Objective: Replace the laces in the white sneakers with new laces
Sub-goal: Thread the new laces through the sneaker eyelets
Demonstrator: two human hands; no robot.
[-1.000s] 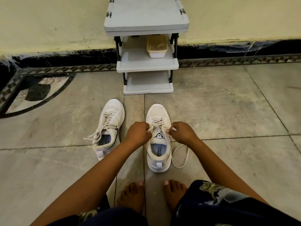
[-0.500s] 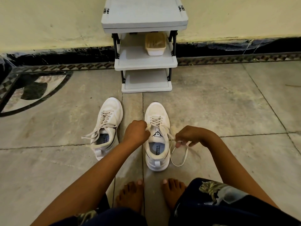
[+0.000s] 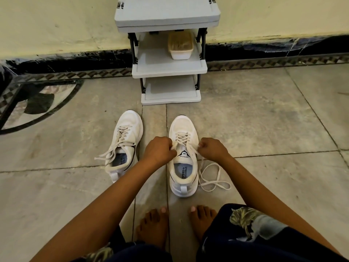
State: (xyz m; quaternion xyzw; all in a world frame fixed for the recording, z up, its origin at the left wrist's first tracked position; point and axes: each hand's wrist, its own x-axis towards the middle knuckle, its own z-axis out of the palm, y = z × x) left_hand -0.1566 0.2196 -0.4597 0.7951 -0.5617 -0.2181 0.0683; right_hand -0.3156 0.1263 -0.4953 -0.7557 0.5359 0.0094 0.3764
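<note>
Right hand [image 3: 212, 150] back beside the sneaker [image 3: 184, 129], lace [image 3: 215, 183] slack spread rightward

the floor [image 3: 273, 125] is open on the right, past a loose lace [image 3: 219, 171]. a grey shelf [image 3: 170, 68] blocks ahead. another sneaker [image 3: 125, 142] sits close on the left.

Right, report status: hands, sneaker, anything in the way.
Both pinching the lace: left hand, right hand, at the sneaker upper eyelets. Slack looped on floor beside it. The other sneaker apart, ends loose. Nothing blocking the hands.
</note>
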